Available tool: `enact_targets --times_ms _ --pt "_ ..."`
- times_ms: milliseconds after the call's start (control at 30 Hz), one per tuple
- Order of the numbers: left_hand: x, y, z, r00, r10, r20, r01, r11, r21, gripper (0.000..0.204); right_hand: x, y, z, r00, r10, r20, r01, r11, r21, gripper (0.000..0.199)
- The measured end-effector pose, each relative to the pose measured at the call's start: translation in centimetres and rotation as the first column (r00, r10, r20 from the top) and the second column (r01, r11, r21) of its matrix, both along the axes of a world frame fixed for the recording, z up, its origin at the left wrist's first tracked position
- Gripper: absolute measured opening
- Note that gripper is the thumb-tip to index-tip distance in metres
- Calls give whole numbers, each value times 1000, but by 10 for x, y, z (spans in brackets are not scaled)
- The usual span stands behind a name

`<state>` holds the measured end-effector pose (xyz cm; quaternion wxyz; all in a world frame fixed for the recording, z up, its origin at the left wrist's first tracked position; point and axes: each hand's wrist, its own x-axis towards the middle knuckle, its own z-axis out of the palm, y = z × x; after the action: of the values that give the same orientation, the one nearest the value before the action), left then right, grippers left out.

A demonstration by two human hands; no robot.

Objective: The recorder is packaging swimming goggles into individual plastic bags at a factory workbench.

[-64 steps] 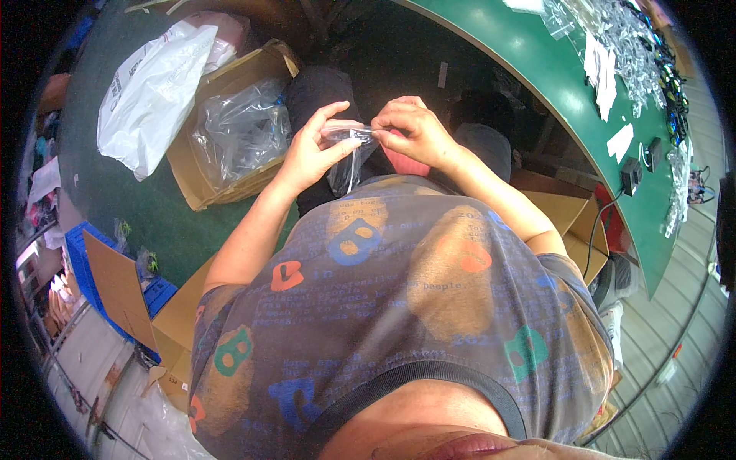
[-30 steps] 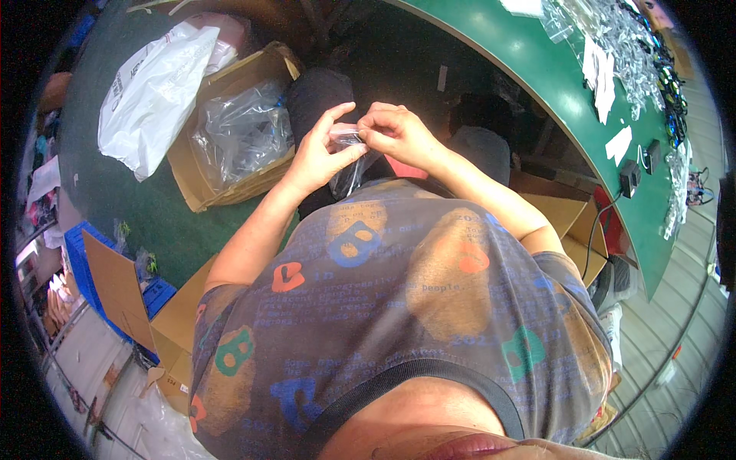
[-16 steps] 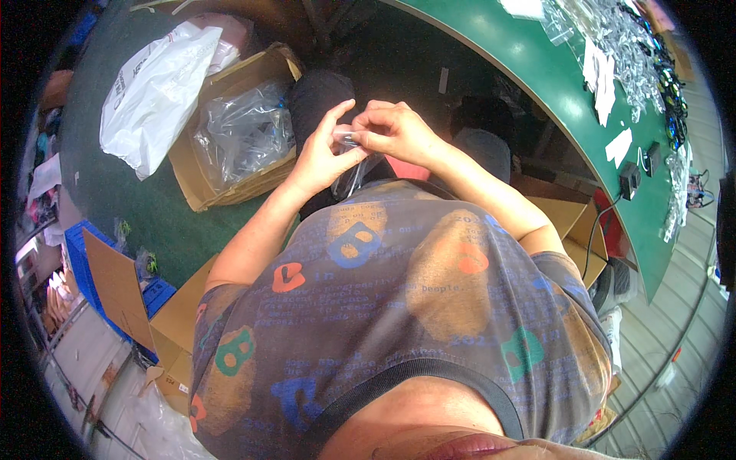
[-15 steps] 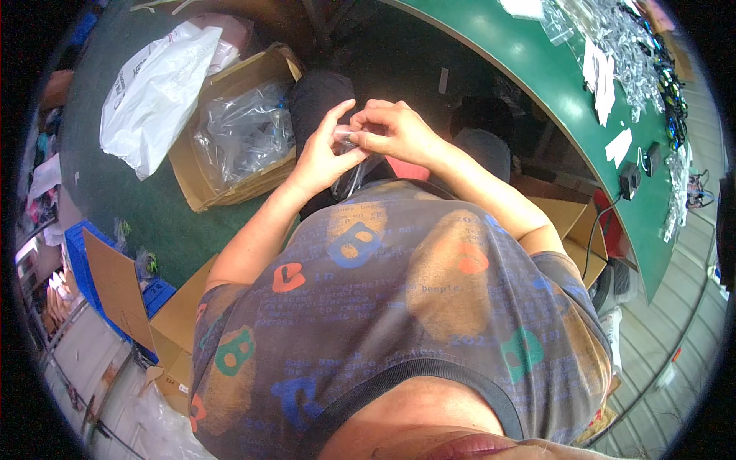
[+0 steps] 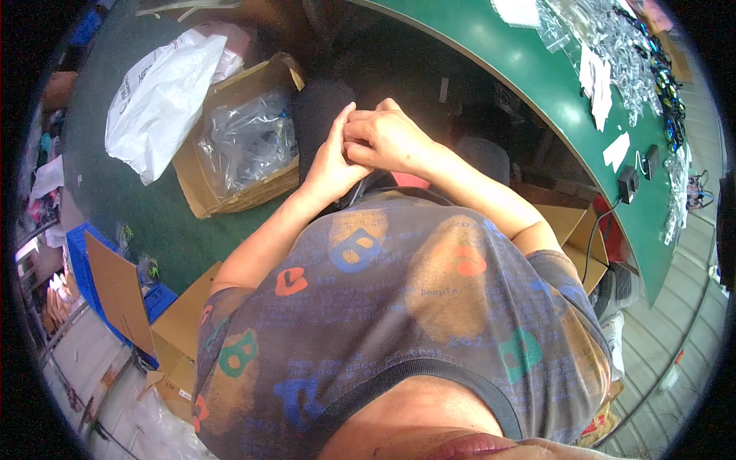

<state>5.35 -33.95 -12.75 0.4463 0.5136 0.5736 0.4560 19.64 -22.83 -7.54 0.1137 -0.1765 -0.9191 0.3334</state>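
Observation:
Above my lap, my left hand (image 5: 331, 169) and my right hand (image 5: 392, 139) meet. The right fingers curl in against the left palm and overlap the left fingers. Whatever lies between them is hidden. Just left of my hands, a cardboard box (image 5: 201, 198) on the floor holds clear plastic bags (image 5: 247, 138).
A white plastic bag (image 5: 157, 103) leans by the box. The green table (image 5: 498, 50) curves along the right, bearing clear plastic packets (image 5: 630, 73), dark cables (image 5: 668, 100), white papers (image 5: 596, 84) and a black adapter (image 5: 628, 184). An open carton (image 5: 119, 291) stands lower left beside blue material (image 5: 80, 261).
My right hand has closed in against my left palm, and the left fingers have come nearer to it. The small clear piece that showed between my fingers is now covered.

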Motion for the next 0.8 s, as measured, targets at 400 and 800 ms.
enact_targets --times_ms 400,800 --pt "-1 2 9 961 -14 277 35 997 -72 96 27 -4 10 974 -192 -116 192 981 -10 33" --pt "-7 1 5 935 7 356 -13 1000 15 85 38 -2 2 970 -211 -123 212 977 -7 43"
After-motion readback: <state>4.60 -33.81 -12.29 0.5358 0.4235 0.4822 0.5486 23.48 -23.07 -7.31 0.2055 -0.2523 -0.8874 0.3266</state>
